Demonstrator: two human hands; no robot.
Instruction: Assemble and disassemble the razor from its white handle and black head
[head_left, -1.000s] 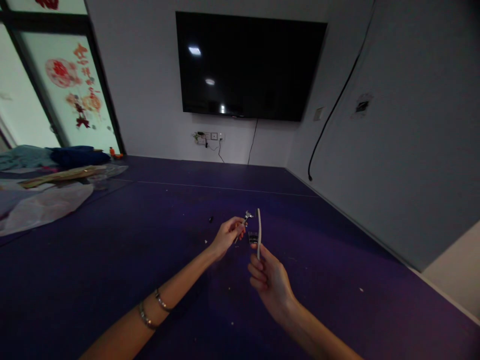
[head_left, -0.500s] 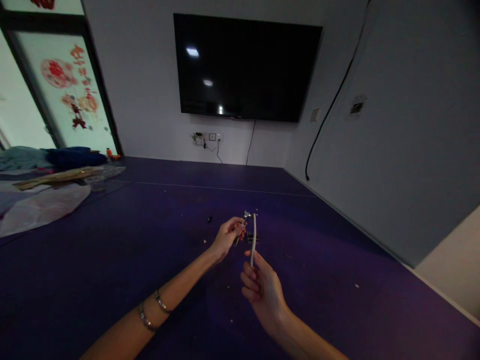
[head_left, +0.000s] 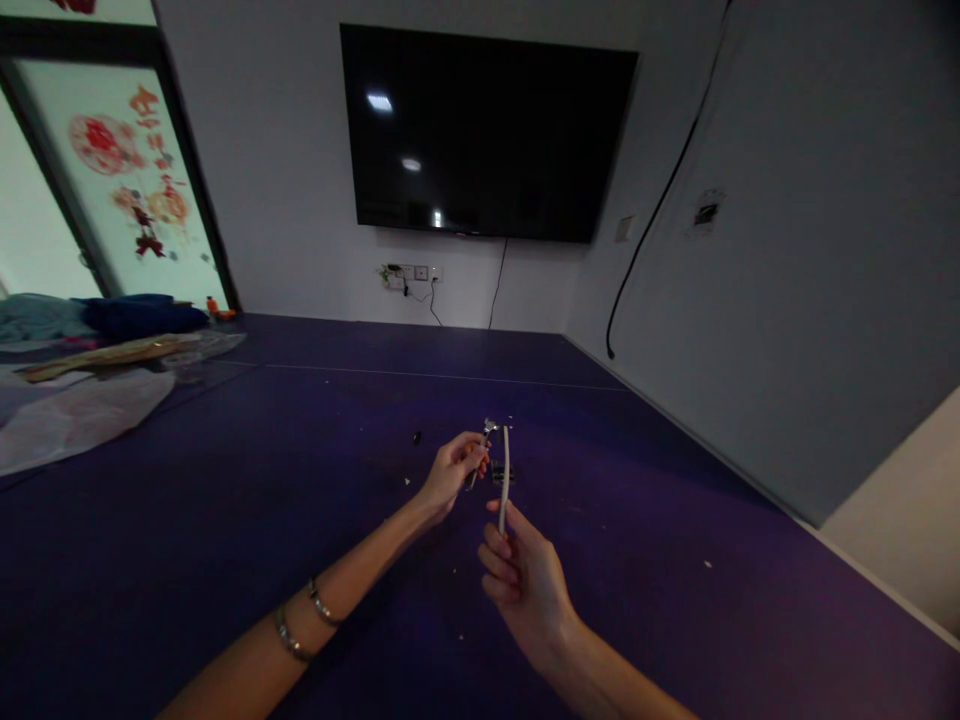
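Note:
My left hand (head_left: 455, 474) is closed round a small hand tool (head_left: 489, 427) with a silver head and a darker handle. Its exact kind is too small to tell. In the fingers of my right hand (head_left: 523, 580) a pale, slim, slightly bent length of cable or tube (head_left: 505, 465) stands upright. The top of this piece is just right of the tool's head; whether they touch, I cannot tell. Behind the pale piece, a small dark object (head_left: 497, 474) lies on the purple surface (head_left: 360, 420), partly hidden.
A small black piece (head_left: 417, 438) and several white scraps lie about the hands. Plastic sheeting (head_left: 82, 420) and folded cloth (head_left: 142, 314) are at the left. A television (head_left: 487, 135) hangs on the far wall above sockets (head_left: 420, 272). A black cable (head_left: 660, 210) hangs at the right.
The whole view has shifted slightly, so the room sits a little further left. Both hands keep the same hold, and the tool and pale piece stay nearly where they were.

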